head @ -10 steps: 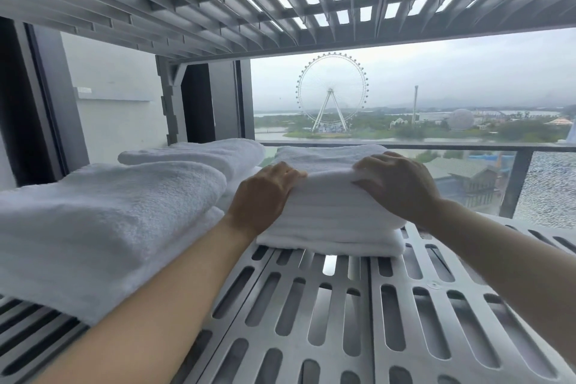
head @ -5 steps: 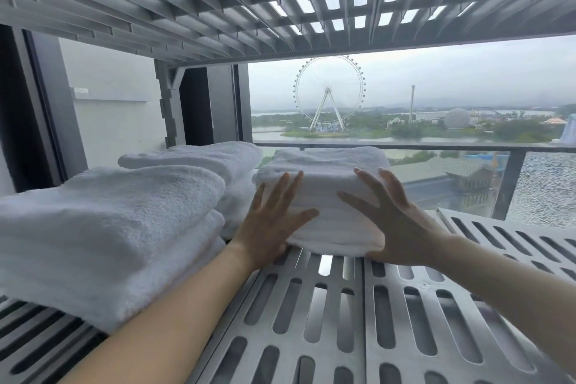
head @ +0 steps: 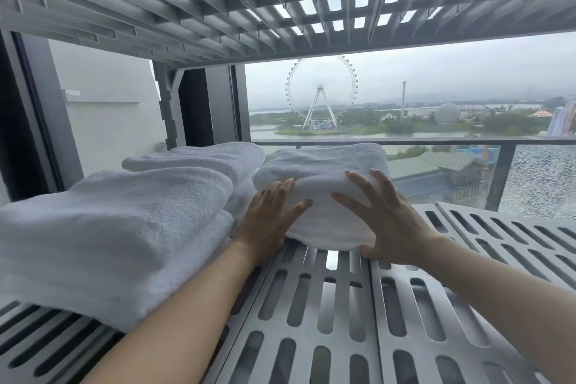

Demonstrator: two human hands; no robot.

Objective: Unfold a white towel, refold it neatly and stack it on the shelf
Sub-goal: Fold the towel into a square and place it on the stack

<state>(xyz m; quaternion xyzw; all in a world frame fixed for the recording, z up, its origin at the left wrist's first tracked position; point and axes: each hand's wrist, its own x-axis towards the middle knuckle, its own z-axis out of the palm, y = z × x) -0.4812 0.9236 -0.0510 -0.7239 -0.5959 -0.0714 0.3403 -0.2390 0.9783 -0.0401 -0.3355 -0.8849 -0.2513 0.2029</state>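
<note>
While the white towel [head: 324,165] lies on the shelf [head: 374,321] beside other towels [head: 124,221], left hand [head: 268,224] and right hand [head: 389,227] press its front, fingers [head: 361,187] spread

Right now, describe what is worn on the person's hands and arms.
Nothing worn shows. The left hand and right hand are bare: no gloves, rings, watch or bracelet. The left forearm and right forearm are uncovered to the picture's edge; no sleeve in view.
</note>
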